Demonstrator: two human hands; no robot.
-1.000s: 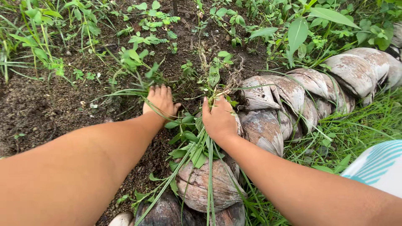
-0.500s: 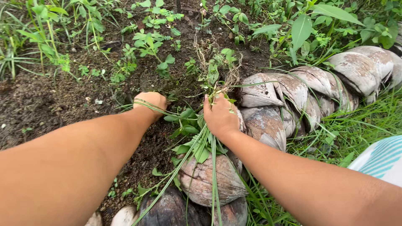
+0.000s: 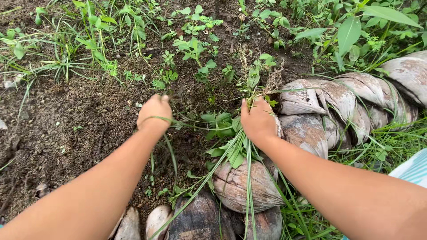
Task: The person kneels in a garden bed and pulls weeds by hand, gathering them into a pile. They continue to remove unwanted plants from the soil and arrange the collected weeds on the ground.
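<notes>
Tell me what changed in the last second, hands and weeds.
The left hand, flat and open on the soil a second ago, has closed into a fist on grass blades and drawn back from the ground, pulling them taut. The right hand keeps its grip on the bunch of pulled weeds over the coconut husks, which stayed put.

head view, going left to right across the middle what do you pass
bare dark soil → left hand closed on grass blades → right hand gripping a bunch of pulled weeds → grey coconut husks
</notes>
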